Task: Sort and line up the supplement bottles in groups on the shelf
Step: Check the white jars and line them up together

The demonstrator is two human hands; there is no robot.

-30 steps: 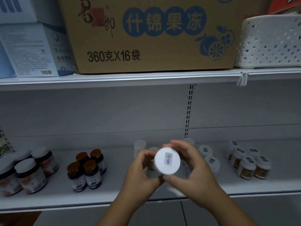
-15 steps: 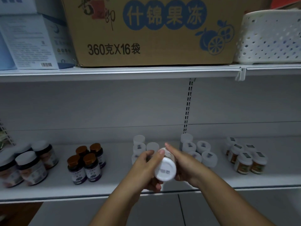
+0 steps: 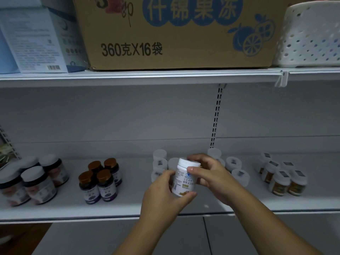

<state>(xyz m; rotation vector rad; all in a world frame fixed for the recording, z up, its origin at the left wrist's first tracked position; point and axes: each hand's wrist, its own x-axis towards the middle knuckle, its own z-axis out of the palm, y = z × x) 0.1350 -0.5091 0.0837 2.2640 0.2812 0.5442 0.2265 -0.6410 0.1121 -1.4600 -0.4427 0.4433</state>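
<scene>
— Why both hands on that white bottle (image 3: 184, 178)?

— Looks like label-checking. The left hand (image 3: 163, 195) wraps its base, thumb under; the right hand (image 3: 211, 176) is curled round the cap and shoulder. It's upright, in the air, just in front of the white-capped cluster (image 3: 159, 163) mid-shelf (image 3: 55, 208).

— So it belongs there?

— Probably: same smooth, round white plastic. Left of that cluster stand dark glossy bottles with bronze lids (image 3: 100, 181); right of it, amber-labelled ones (image 3: 281, 179). Each kind is bunched together, which makes sorting easy.
</scene>
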